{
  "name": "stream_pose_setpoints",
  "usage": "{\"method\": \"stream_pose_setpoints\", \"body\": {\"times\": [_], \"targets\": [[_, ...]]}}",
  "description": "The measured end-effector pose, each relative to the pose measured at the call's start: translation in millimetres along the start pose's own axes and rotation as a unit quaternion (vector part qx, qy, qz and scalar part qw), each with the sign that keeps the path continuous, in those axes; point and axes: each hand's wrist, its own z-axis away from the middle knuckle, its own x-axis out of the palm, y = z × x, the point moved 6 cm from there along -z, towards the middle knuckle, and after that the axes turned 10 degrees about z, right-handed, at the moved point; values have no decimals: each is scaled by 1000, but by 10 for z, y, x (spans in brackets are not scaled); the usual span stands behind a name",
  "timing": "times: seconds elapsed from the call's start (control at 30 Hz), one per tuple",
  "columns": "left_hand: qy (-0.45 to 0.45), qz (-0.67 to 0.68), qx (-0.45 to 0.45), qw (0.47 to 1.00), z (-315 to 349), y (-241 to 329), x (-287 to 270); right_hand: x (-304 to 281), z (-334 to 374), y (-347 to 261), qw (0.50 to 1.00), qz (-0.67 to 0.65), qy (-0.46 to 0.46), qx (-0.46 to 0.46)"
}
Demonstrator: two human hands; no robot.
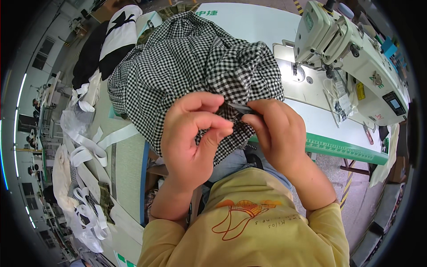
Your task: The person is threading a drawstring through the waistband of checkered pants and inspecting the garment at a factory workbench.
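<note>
Checked cloth in black and white lies bunched in a heap on the white surface, its near edge hanging over the front toward the person's lap. Both hands work at that near edge, close together. The left hand is curled, thumb and forefinger pinched on a fold of the cloth, the other fingers bent inward above the palm. The right hand is closed around a small pair of metal snips, whose thin dark tip points left and touches the cloth just beside the left fingertips. Whether the blades are parted I cannot tell. To the right of the heap stands a cream sewing machine, its needle area lit over a bright patch of the surface, well apart from the hands. A green ruler strip runs along the front edge of the surface below the machine. On the left, a second table holds a pile of black and white garments, and loose white straps trail down its side next to clear plastic bags. The person wears a yellow shirt with an orange line drawing on the chest, and blue trousers show just under the hanging cloth.
</note>
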Motion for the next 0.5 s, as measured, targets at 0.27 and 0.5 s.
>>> {"method": "stream_pose_setpoints", "body": {"times": [0.27, 0.5], "targets": [[-64, 49, 64, 995, 162, 307, -260, -271, -313, 458, 982, -122, 22, 142], [36, -167, -71, 983, -35, -48, -243, 9, -781, 456, 980, -126, -155, -12]]}}
